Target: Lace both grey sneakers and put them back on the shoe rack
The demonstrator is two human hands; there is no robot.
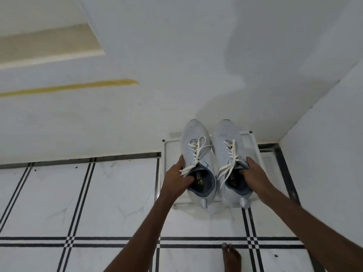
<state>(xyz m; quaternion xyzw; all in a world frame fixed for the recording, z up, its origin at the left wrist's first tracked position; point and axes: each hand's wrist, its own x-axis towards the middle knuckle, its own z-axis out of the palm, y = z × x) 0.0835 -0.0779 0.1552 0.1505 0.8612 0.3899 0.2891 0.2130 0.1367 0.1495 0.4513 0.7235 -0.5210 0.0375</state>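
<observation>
Two light grey sneakers with white laces sit side by side on a low white shoe rack (253, 142) against the wall, toes toward the wall. My left hand (176, 178) grips the collar of the left sneaker (194, 138), thumb inside the opening. On the right sneaker (225, 140), my right hand (253, 173) holds the collar the same way, fingers inside. Both shoes are laced, and the loose lace ends hang over the tongues.
The rack stands in a corner, with the white back wall (176, 75) behind it and a side wall (324, 134) at right. The floor (98, 193) is white tile with black lines. My bare foot (231, 258) stands at the bottom edge.
</observation>
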